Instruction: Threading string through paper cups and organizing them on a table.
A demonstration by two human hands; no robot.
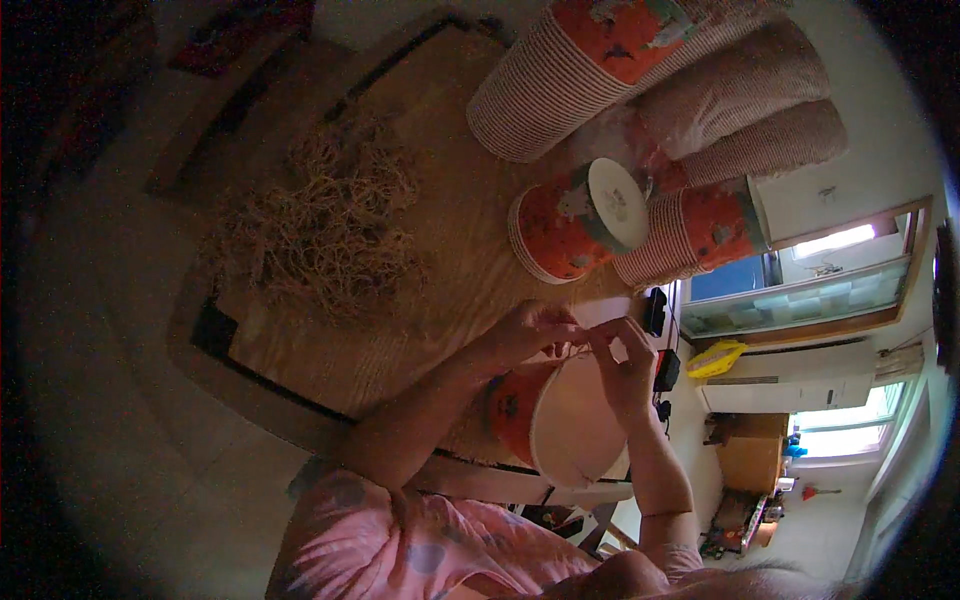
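Note:
Both my hands meet just above a paper bucket (pixel 580 425), which has an orange printed side and a pale, wide mouth facing me. My left hand (pixel 543 330) pinches its fingertips together at the far side of the mouth. Right beside it, the fingers of my right hand (pixel 625 365) are bent into a pinch, with the wrist over the bucket's rim. What the fingertips hold is too small to make out. A tangled heap of thin, brown, dry root-like strands (pixel 325 220) lies on the wooden table (pixel 455 215) to the left.
Beyond my hands stands an orange bucket (pixel 565 230) with a round white end showing. Stacks of nested buckets, a tall stack (pixel 545 85) and a shorter stack (pixel 670 235), stand at the far right. Plastic-wrapped stacks (pixel 740 90) lie behind. Small black devices (pixel 665 370) sit right of my right hand.

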